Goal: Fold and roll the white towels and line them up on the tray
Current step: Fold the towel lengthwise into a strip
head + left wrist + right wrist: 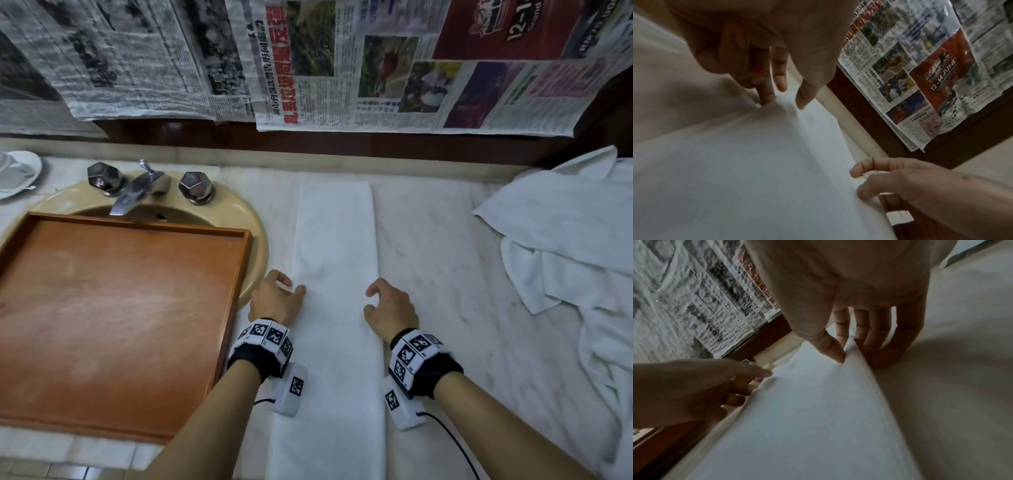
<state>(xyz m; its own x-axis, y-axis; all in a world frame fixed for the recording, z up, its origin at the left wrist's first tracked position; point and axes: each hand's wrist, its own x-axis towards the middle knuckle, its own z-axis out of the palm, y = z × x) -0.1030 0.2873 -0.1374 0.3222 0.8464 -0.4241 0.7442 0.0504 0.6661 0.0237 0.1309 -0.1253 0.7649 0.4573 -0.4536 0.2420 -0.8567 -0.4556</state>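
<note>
The long white terry towel folded into a narrow strip (337,274) lies flat on the pale marble counter (445,260), running from the near edge toward the far wall, just right of the tray and sink. The counter spans the whole width below a dark wood rail and sheets of printed newspaper (342,61) hung on the far wall. The rectangular orange-brown wooden tray (113,308) sits at the left, partly over the beige oval sink (253,219), its floor bare. A heap of loose white towels (575,246) is piled at the far right of the counter, well apart from the strip. At the far rim of the sink stands a metal tap with two faceted knobs (144,186), and a white dish (19,174) sits at the far left. The left hand (275,298) grasps the strip's left edge, thumb on top and fingers (766,95) curled at the edge. The right hand (390,310) pinches the strip's right edge, thumb on top and fingers (879,340) tucked under the lifted layers. Both wrists wear black bands with white coded markers (267,337).
</note>
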